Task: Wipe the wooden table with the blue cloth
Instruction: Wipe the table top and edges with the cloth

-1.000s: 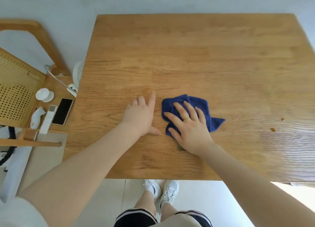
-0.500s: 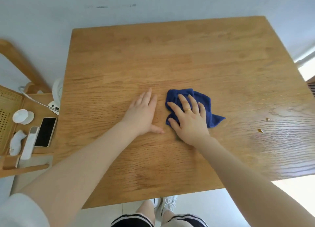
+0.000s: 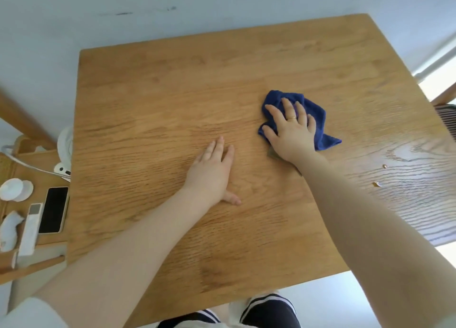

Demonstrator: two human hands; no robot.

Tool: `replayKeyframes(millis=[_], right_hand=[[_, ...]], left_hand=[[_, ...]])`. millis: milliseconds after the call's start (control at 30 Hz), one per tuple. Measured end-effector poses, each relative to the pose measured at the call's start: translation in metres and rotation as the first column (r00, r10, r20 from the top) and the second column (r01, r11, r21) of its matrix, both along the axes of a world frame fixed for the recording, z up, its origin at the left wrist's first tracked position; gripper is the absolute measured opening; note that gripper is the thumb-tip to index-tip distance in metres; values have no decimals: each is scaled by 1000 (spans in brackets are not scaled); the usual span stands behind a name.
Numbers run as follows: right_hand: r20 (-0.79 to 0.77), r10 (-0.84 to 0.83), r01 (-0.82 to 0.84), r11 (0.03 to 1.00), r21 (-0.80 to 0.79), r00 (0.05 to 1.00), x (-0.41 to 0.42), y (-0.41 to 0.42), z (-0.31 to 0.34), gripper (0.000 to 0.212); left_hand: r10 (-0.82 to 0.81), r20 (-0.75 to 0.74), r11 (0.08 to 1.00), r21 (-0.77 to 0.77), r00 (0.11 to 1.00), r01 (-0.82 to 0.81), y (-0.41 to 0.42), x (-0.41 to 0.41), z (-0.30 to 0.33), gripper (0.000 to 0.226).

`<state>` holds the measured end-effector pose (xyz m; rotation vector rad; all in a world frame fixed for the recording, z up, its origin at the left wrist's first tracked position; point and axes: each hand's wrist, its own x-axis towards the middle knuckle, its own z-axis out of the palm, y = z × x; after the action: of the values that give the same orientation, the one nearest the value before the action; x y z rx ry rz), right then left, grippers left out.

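Nearest the person, the left hand (image 3: 212, 170) lies flat and open on the wooden desk (image 3: 153, 110), fingers together, gripping nothing, apparently as a brace. Farther out and to its right, well apart from it, the right hand (image 3: 291, 133) presses palm-down with spread fingers on the crumpled blue cloth (image 3: 313, 113), pinning it rather than clutching it. The cloth lies directly under that hand, one corner trailing right. Two small crumbs (image 3: 377, 184) sit farther right of the cloth, so the right hand is the nearer one; a rightward sweep would likely reach them.
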<state>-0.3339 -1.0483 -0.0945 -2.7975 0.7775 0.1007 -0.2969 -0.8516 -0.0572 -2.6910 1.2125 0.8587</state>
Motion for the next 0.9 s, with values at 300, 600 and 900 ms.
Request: replayKeyframes(millis=[300, 600, 900], right_hand=[[29, 402, -398, 913, -91, 915, -60, 6, -3, 51], [75, 230, -226, 973, -54, 970, -61, 14, -5, 46], [22, 518, -517, 855, -39, 855, -98, -15, -3, 52]], left_hand=[[3, 8, 1000, 18, 1000, -3, 0, -2, 5, 124], [40, 39, 985, 165, 998, -46, -10, -11, 11, 124], [168, 233, 966, 156, 958, -207, -15, -42, 23, 113]])
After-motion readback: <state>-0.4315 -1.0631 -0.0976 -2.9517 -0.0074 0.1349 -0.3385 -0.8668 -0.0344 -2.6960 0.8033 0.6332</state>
